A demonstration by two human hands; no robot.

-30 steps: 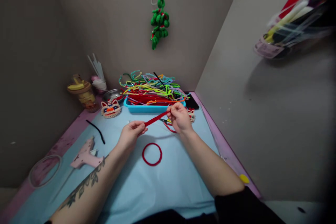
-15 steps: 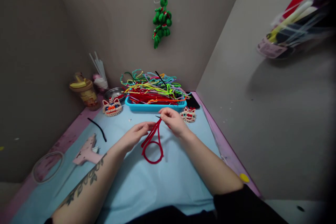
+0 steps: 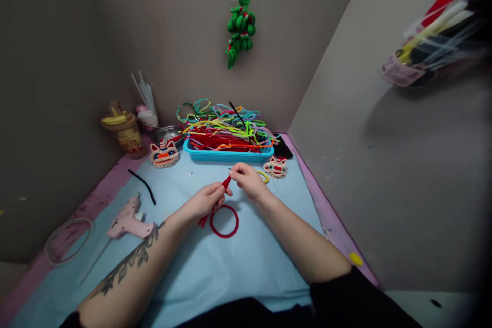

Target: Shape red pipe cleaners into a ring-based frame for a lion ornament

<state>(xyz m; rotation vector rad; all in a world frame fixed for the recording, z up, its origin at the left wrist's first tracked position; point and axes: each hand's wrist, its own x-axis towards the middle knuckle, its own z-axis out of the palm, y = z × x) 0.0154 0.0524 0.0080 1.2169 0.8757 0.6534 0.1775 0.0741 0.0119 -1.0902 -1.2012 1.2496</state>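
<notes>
My left hand (image 3: 209, 200) is closed round a bundle of red pipe cleaners (image 3: 226, 182), whose loose lower ends stick out below the fist. My right hand (image 3: 248, 179) pinches the upper end of that bundle. A small dark pointed tip shows just above the right fingertips. Behind the same hand a yellow loop (image 3: 263, 177) is partly visible; whether it and the tip are one tool in the hand I cannot tell. Below the hands, a red pipe cleaner ring (image 3: 224, 236) lies on the light blue cloth (image 3: 246, 271).
Behind stands a blue tray (image 3: 226, 155) heaped with coloured pipe cleaners. Lion-face pieces flank it, one left (image 3: 164, 155), one right (image 3: 275, 167). At left lie a pink glue gun (image 3: 128, 220) and a black pipe cleaner (image 3: 143, 184). A metal bowl (image 3: 169, 135) sits farther back.
My left hand has closed round the red strands, which were fanned out and looped before. They are now drawn together, and the ring shows apart below. The yellow loop has come into view.
</notes>
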